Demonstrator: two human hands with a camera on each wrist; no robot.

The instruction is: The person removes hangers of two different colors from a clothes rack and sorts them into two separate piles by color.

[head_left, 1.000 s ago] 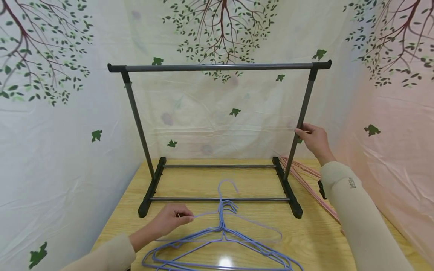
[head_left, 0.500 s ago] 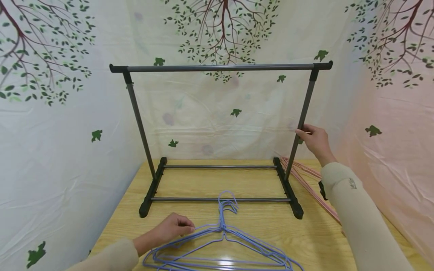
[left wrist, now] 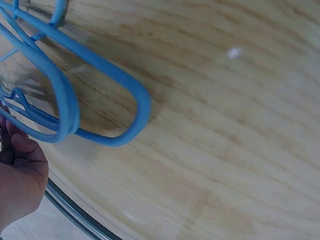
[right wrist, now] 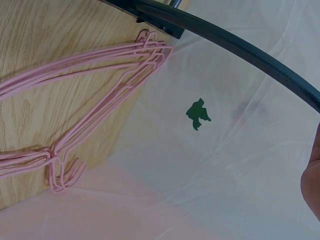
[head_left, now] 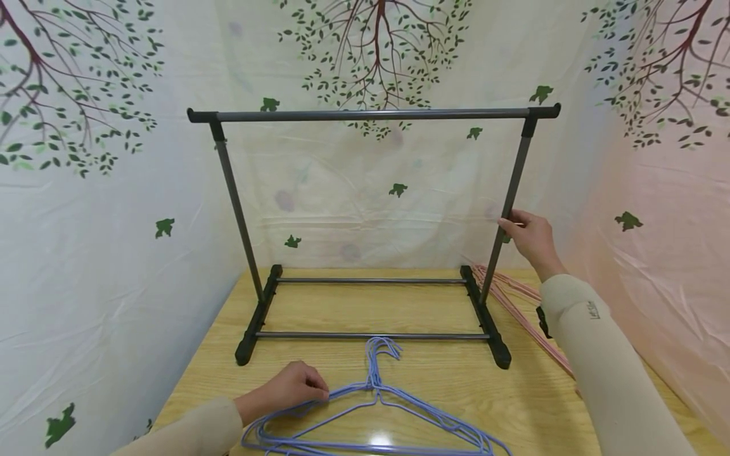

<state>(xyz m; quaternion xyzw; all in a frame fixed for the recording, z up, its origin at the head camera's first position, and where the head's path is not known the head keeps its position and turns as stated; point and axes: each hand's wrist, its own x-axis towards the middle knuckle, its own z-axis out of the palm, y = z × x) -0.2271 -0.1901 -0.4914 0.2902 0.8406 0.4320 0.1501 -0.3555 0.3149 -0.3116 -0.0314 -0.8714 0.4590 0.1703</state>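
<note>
Several blue wire clothes hangers (head_left: 373,373) lie stacked on the table, hooks pointing away from me. My left hand (head_left: 293,387) pinches the left shoulder of the stack; in the left wrist view the hand (left wrist: 24,182) shows at the left edge beside the blue hanger loops (left wrist: 142,102), its fingertips partly cut off. A dark metal clothes rack (head_left: 373,115) stands behind the hangers. My right hand (head_left: 533,237) grips its right upright, thumb in front. Only part of that hand (right wrist: 312,185) appears in the right wrist view, by the upright (right wrist: 230,40).
A bundle of pink hangers (head_left: 521,324) lies right of the rack's right foot (head_left: 485,320). The wood-grain table (head_left: 331,304) ends at a leaf-patterned curtain (head_left: 336,209) at the back and sides. The rack's front bottom bar (head_left: 319,334) runs just beyond the hanger hooks.
My left hand has brought a blue hanger down and toward me, from raised above the stack to flush with it, hooks now together. The right hand stays on the upright.
</note>
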